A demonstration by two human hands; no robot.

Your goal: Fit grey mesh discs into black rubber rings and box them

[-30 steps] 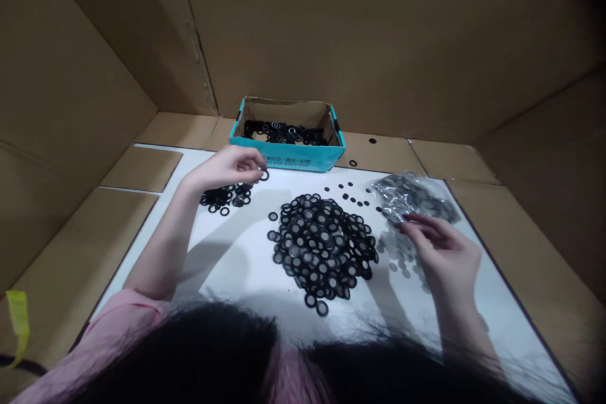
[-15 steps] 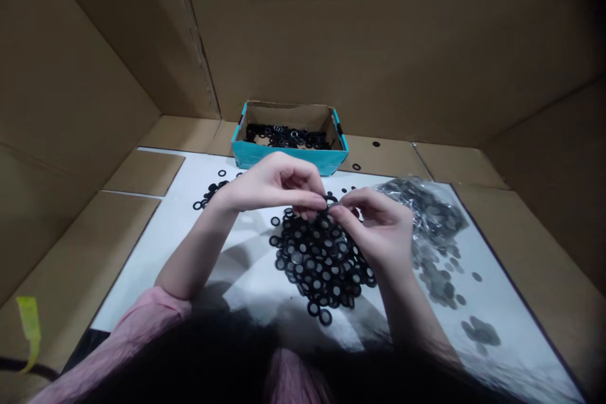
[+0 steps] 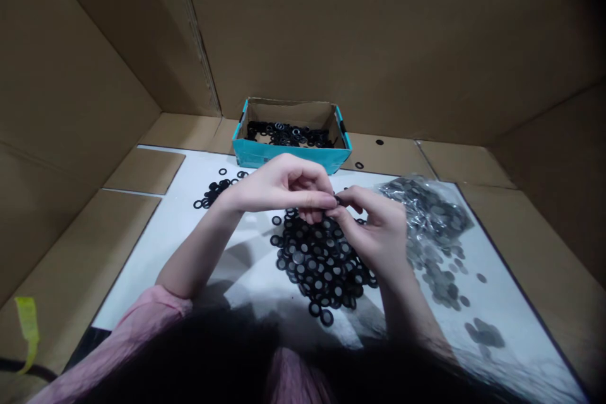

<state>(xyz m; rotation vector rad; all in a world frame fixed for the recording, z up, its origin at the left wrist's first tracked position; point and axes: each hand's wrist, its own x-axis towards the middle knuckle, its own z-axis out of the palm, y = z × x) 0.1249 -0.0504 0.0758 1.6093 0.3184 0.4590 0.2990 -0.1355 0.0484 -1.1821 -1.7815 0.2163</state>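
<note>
Between my two hands, above the pile, is a small black ring (image 3: 338,200), mostly covered by fingertips. My left hand (image 3: 296,186) pinches it from the left with thumb and fingers. My right hand (image 3: 374,221) is closed in a pinch against its right side; whether a grey disc is also between those fingertips is hidden. Below them lies a heap of black rings with pale grey centres (image 3: 317,265), partly hidden by both hands.
At the back stands a teal cardboard box (image 3: 288,154) with black rings inside. Loose black rings (image 3: 215,192) lie left. A clear plastic bag (image 3: 426,208) of grey discs is at right, with loose grey discs (image 3: 442,284) nearer. Cardboard walls (image 3: 355,44) surround the white tabletop (image 3: 142,265).
My hands have come closer together, and my fingers now cover more of the black ring. The right hand has shifted slightly left. The view has moved a little.
</note>
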